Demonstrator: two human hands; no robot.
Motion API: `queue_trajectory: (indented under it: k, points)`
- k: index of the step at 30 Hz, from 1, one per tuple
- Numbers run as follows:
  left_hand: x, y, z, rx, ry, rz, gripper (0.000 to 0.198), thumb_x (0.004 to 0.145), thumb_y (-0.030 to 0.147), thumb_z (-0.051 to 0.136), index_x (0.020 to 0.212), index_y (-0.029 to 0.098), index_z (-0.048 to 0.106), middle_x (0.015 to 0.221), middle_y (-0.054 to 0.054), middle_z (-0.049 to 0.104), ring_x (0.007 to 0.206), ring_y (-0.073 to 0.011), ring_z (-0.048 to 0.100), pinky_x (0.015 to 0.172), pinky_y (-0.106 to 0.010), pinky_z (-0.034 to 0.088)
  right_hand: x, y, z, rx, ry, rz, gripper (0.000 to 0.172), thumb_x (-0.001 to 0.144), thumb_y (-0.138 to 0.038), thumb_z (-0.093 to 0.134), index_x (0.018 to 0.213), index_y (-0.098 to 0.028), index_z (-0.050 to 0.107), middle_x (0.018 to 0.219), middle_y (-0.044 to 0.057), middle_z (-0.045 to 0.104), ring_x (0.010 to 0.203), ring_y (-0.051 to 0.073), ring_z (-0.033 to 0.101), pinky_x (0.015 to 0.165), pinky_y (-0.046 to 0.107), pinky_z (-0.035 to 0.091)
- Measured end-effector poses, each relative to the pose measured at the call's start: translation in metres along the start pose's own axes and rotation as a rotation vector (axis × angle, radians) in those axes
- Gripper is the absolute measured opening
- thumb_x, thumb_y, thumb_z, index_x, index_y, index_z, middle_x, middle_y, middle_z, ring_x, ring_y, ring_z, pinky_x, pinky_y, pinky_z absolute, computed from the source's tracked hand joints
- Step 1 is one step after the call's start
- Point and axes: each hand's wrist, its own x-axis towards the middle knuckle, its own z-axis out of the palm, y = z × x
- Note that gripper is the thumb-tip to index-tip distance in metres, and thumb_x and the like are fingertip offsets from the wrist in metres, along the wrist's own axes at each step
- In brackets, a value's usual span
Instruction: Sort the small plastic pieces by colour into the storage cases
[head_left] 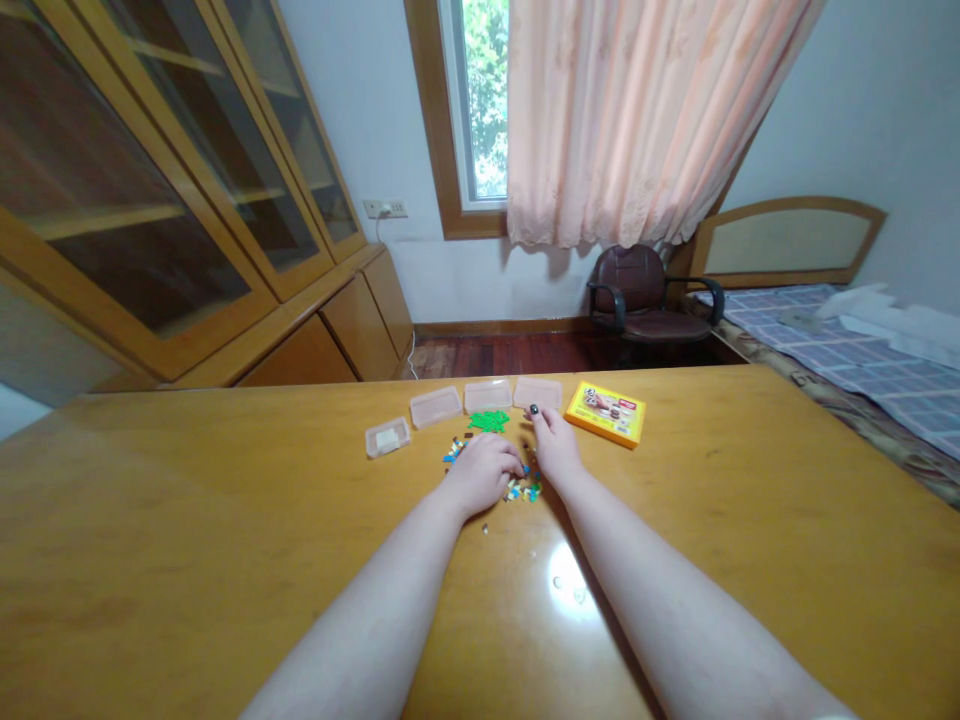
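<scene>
- The left hand (480, 472) lies palm down, its fingers curled closely over a scatter of small multicoloured plastic bricks (521, 488). Whether it holds one cannot be told.
- The right hand (555, 445) points away from the person, its fingertips drawn narrowly together just beside the bricks. Any hold is too small to tell.
- The scatter has no single long axis. It spreads loosely around the left hand on a glossy honey-yellow wooden table (225, 560).
- A bright green cluster of small plastic pieces (489, 421) lies just beyond the hands.
- Four translucent rectangular plastic boxes (487, 396) curve in a row behind it.
- A flat yellow cardboard box (606, 413) lies near the right hand.
</scene>
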Motion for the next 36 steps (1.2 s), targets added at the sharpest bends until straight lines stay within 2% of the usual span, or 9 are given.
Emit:
queue_trajectory:
  k: [2,8,12,16,19,30,36]
  points:
    - [0.000,0.001,-0.002,-0.006,0.013,-0.015,0.032,0.079,0.008,0.048,0.083,0.026,0.074,0.086,-0.002,0.069,0.090,-0.0177,0.057,0.088,-0.034,0.041,0.000,-0.001,-0.001,-0.007,-0.003,0.002,0.044,0.088,-0.050,0.036,0.092,-0.015,0.062,0.095,0.009,0.069,0.089,0.021,0.062,0.079,0.031,0.045]
    - [0.000,0.005,0.000,-0.073,-0.088,0.142,0.035,0.079,0.009,0.049,0.089,0.032,0.074,0.097,0.001,0.069,0.097,-0.0169,0.056,0.095,-0.035,0.037,-0.001,-0.003,-0.001,-0.001,-0.006,-0.002,0.043,0.088,-0.049,0.037,0.093,-0.016,0.063,0.095,0.009,0.069,0.089,0.021,0.062,0.079,0.031,0.046]
    - [0.000,0.004,0.003,-0.005,-0.063,0.031,0.036,0.080,0.012,0.048,0.101,0.029,0.071,0.107,-0.002,0.067,0.103,-0.0197,0.055,0.097,-0.038,0.037,-0.001,-0.002,-0.001,0.000,0.004,0.000,0.043,0.088,-0.050,0.037,0.091,-0.016,0.063,0.094,0.009,0.069,0.088,0.021,0.062,0.079,0.031,0.045]
    - [0.000,-0.001,0.006,0.038,-0.033,-0.080,0.038,0.080,0.012,0.047,0.109,0.027,0.067,0.113,-0.002,0.067,0.115,-0.0201,0.051,0.108,-0.043,0.027,0.000,0.000,-0.001,0.015,0.005,0.001,0.041,0.087,-0.049,0.038,0.089,-0.016,0.063,0.091,0.009,0.069,0.088,0.021,0.062,0.079,0.032,0.045]
    - [0.000,-0.003,0.008,0.057,-0.025,-0.115,0.038,0.081,0.013,0.047,0.110,0.028,0.066,0.114,-0.001,0.067,0.120,-0.0211,0.049,0.110,-0.048,0.023,0.001,0.001,0.000,0.043,0.012,-0.006,0.041,0.086,-0.049,0.040,0.087,-0.016,0.064,0.090,0.009,0.069,0.085,0.022,0.062,0.079,0.033,0.045]
    - [0.001,-0.012,0.011,0.172,0.201,-0.376,0.033,0.078,0.015,0.051,0.102,0.026,0.070,0.122,-0.002,0.062,0.126,-0.0267,0.041,0.110,-0.052,0.026,0.000,-0.003,-0.001,0.055,0.017,0.009,0.038,0.085,-0.049,0.042,0.082,-0.018,0.064,0.083,0.007,0.069,0.086,0.022,0.061,0.079,0.032,0.043]
    - [0.001,-0.012,0.009,0.170,0.225,-0.425,0.034,0.077,0.013,0.049,0.102,0.024,0.070,0.121,-0.005,0.062,0.123,-0.0260,0.044,0.110,-0.049,0.030,-0.002,-0.006,-0.002,0.041,0.016,0.024,0.037,0.084,-0.047,0.042,0.082,-0.017,0.064,0.085,0.008,0.069,0.087,0.023,0.061,0.080,0.034,0.042]
